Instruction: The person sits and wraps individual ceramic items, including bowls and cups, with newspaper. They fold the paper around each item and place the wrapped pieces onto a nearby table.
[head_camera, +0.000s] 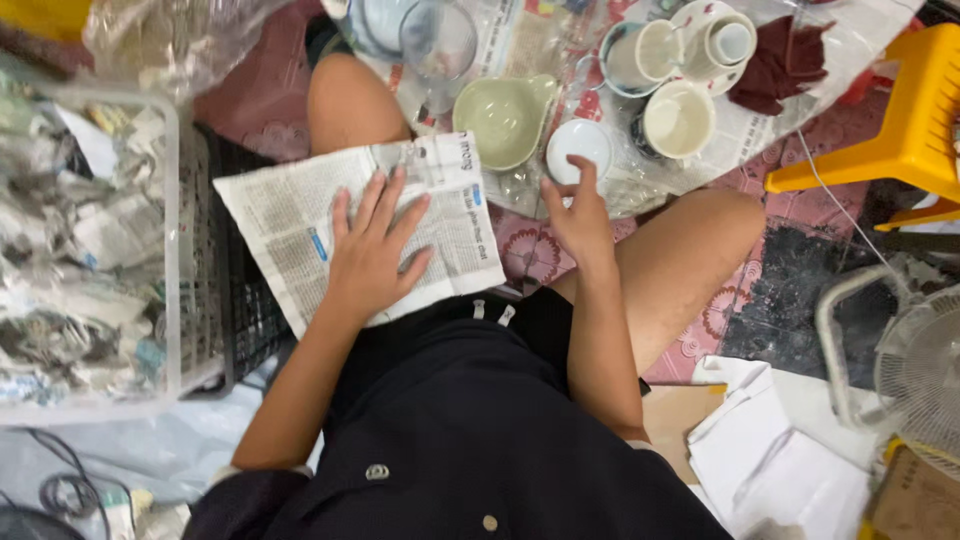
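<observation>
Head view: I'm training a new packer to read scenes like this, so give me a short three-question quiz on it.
1. True or false: the left hand lies flat on a sheet of newspaper.
2. What does the right hand reach to?
A. the small white bowl
B. the yellow stool
C. the fan
3. Fill in: the pale green dish lies just to the ______ of the small white bowl in the picture.

Key: 1 true; 2 A, its fingertips are at the bowl's near rim, though a firm grip cannot be told; 3 left.
</observation>
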